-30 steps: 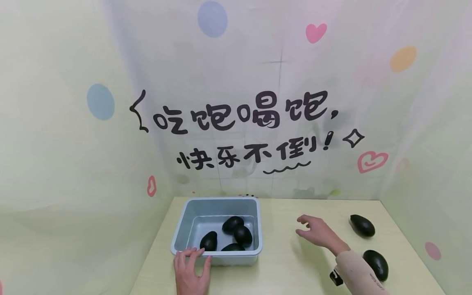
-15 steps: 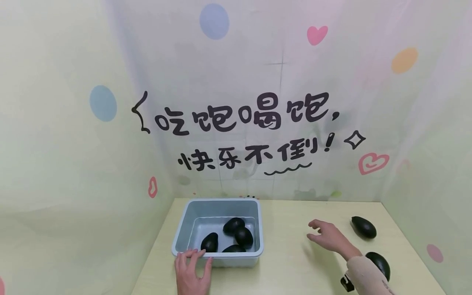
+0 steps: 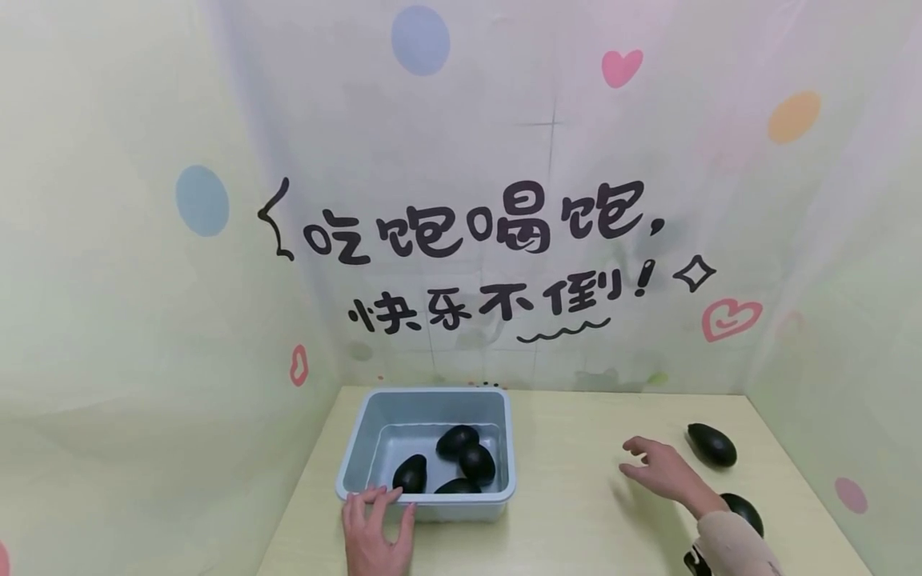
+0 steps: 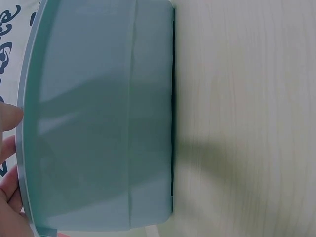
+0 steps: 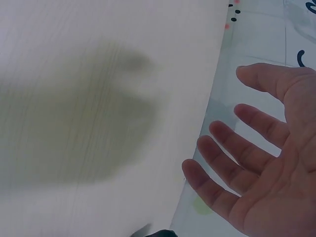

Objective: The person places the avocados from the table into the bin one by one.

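Observation:
A light blue plastic bin (image 3: 426, 404) stands on the table, with several black, glossy avocados (image 3: 410, 474) inside. My left hand (image 3: 377, 528) holds the bin's near rim; its fingertips lie over the edge and the thumb is at the outer front. In the left wrist view the fingers (image 4: 11, 187) touch the bin's rim (image 4: 20, 148). My right hand (image 3: 666, 472) is in the air over the table, holding nothing, its fingers spread and slightly bent. One avocado (image 3: 711, 446) lies just beyond it to the right. Another avocado (image 3: 745, 512) is partly hidden behind the right wrist.
The pale wooden table (image 3: 569, 472) ends at a printed cloth backdrop (image 3: 461, 120) behind, with cloth at both sides. A dark edge of something (image 5: 163, 233) shows at the bottom of the right wrist view.
My right hand has moved rightward, away from the bin and closer to the avocados on the right, staying unfilled. The left hand and the bin stay where they were.

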A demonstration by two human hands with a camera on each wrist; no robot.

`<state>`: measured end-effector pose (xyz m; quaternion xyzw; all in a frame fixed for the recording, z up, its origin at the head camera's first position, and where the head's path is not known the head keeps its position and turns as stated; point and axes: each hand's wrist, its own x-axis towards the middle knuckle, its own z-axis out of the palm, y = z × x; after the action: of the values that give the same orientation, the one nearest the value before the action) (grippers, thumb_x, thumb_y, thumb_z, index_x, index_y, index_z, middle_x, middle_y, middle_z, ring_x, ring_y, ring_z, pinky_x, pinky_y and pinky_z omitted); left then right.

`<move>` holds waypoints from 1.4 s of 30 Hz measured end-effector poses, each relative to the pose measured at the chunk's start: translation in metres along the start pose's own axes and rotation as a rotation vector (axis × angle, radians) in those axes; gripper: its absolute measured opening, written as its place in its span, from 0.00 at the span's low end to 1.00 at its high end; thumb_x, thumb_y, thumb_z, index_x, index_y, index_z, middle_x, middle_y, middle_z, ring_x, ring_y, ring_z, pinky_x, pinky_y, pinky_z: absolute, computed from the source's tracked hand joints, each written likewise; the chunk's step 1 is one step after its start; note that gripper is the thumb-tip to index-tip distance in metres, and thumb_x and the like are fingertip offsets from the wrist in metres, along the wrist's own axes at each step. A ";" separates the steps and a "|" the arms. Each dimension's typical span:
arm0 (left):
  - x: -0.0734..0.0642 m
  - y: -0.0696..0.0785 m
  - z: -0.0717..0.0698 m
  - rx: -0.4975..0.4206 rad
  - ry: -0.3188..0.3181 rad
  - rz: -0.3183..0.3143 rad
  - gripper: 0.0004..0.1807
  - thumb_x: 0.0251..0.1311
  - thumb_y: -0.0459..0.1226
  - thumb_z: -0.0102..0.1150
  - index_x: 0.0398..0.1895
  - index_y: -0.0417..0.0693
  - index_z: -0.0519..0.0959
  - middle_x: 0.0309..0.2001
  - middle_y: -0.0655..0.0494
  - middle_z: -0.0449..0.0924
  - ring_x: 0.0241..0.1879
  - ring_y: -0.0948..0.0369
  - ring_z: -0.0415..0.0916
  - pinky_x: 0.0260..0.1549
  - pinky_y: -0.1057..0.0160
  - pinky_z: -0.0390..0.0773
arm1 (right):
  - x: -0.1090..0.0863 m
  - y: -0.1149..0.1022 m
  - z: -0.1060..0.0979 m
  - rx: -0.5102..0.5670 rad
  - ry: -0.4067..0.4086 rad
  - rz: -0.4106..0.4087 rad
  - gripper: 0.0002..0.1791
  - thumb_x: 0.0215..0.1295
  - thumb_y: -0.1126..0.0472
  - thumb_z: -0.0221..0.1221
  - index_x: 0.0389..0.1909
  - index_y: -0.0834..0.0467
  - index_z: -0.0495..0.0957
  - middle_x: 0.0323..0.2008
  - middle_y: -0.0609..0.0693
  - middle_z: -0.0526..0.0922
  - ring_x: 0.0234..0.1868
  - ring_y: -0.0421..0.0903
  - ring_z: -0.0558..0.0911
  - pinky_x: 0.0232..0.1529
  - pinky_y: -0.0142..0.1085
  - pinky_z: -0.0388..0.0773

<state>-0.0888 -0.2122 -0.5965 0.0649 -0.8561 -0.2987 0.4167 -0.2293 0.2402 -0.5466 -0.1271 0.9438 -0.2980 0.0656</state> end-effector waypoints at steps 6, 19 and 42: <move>-0.002 -0.001 0.003 0.009 0.006 0.011 0.19 0.45 0.33 0.83 0.41 0.46 0.87 0.46 0.46 0.79 0.55 0.44 0.74 0.82 0.48 0.53 | -0.009 0.017 -0.008 -0.008 0.035 0.029 0.24 0.71 0.55 0.66 0.58 0.68 0.80 0.54 0.69 0.86 0.52 0.65 0.87 0.53 0.58 0.85; -0.004 0.002 0.001 0.049 -0.022 -0.053 0.18 0.45 0.35 0.84 0.41 0.46 0.87 0.45 0.46 0.78 0.54 0.45 0.74 0.78 0.38 0.60 | -0.026 0.043 -0.015 0.003 0.074 0.105 0.25 0.71 0.54 0.67 0.58 0.70 0.80 0.54 0.71 0.85 0.51 0.67 0.86 0.52 0.60 0.84; -0.003 -0.001 0.002 0.040 -0.002 -0.002 0.19 0.45 0.35 0.83 0.42 0.46 0.87 0.46 0.45 0.78 0.55 0.45 0.74 0.82 0.43 0.54 | -0.061 0.082 -0.033 -0.032 0.141 0.247 0.30 0.77 0.49 0.59 0.63 0.73 0.75 0.63 0.76 0.78 0.61 0.77 0.77 0.54 0.64 0.80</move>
<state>-0.0885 -0.2109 -0.5996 0.0741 -0.8623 -0.2819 0.4142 -0.1936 0.3403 -0.5644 0.0105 0.9592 -0.2806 0.0331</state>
